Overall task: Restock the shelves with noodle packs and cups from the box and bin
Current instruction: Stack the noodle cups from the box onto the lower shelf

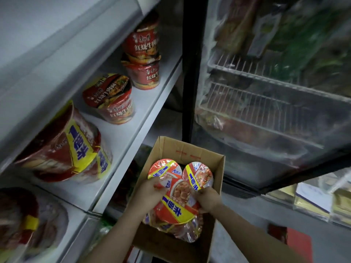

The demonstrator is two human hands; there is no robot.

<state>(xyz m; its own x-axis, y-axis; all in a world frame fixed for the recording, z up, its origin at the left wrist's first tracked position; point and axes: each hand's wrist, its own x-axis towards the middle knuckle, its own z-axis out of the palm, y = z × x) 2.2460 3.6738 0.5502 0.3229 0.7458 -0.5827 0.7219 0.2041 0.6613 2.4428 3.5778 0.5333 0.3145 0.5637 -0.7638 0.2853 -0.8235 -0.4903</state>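
Evidently mid-pick, I had my left hand [152,188] and right hand [208,198] gripping a wrapped noodle-cup bundle [176,207] over the cardboard box [190,150], lower centre; next, lift it toward the shelf [121,141], left.

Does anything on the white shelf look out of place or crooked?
Yes. The red multipack with the yellow band at the near end of the white shelf lies on its side, tilted, while the red noodle cups further along stand upright, some stacked. Both hands, left hand and right hand, grip a similar multipack over the cardboard box.
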